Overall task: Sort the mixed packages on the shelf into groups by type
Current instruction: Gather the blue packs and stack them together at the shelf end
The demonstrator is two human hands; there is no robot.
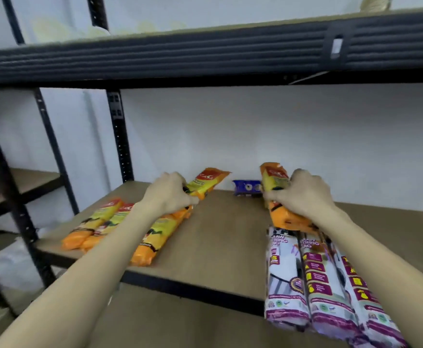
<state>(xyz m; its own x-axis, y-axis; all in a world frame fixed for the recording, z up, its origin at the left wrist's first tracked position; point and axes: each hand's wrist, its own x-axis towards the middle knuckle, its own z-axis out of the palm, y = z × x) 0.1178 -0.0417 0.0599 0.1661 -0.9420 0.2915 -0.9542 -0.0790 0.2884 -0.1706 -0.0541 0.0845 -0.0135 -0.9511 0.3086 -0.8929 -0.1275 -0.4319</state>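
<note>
The left hand [169, 194] was clenched on one orange packet [206, 183], its long axis slanting up and away, just above the orange group [120, 228] lying at the shelf's [220, 237] left. The right hand [303, 194] gripped another orange packet [277, 197], held over the white-and-purple packs [323, 280], well right of that group. A small blue packet [246, 187] sat behind, between the hands.

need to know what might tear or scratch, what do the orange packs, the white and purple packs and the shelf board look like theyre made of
Orange packs: thin glossy plastic film, going by the sheen and crinkles.
White and purple packs: also printed plastic wrap, shiny and wrinkled at the ends.
Shelf board: matte brown, probably particleboard or fibreboard; black edge looks like painted metal.
</note>
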